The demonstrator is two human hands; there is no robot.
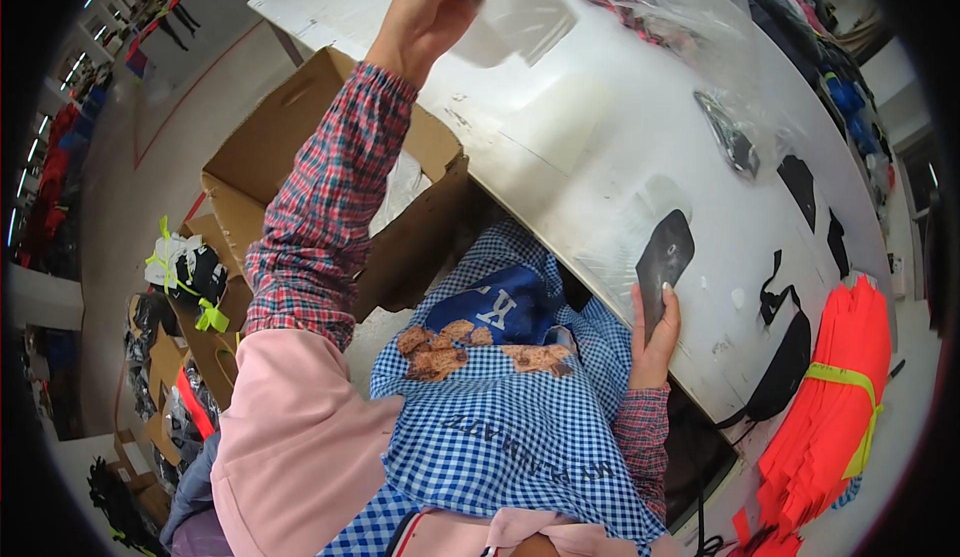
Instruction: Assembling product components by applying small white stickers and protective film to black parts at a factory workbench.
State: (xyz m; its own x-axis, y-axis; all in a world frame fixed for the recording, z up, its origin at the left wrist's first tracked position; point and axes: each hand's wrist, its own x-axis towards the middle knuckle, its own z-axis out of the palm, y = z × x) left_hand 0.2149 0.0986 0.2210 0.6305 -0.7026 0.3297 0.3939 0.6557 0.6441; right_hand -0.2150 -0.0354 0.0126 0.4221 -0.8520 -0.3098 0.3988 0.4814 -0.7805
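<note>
My left hand [428, 19], raised over the far left part of the white table [560, 147], is closed on a translucent plastic bag [515, 17]. The bag hangs to the right of my fingers. Close to the table's near edge, my right hand [655, 342] grips a flat, dark grey piece with rounded corners [668, 249] between thumb and fingers. A small light mark shows on its face. To the right of that hand lies a black pouch-like piece [783, 369] with a strap.
An open cardboard box [245, 147] stands under my left arm, with clear plastic inside. A bundle of orange-red fabric [835, 342], tied with a yellow-green strip, lies at the right. Farther back are clear plastic bags [690, 17] and black pieces [798, 189]. Packed goods [185, 267] stand at left.
</note>
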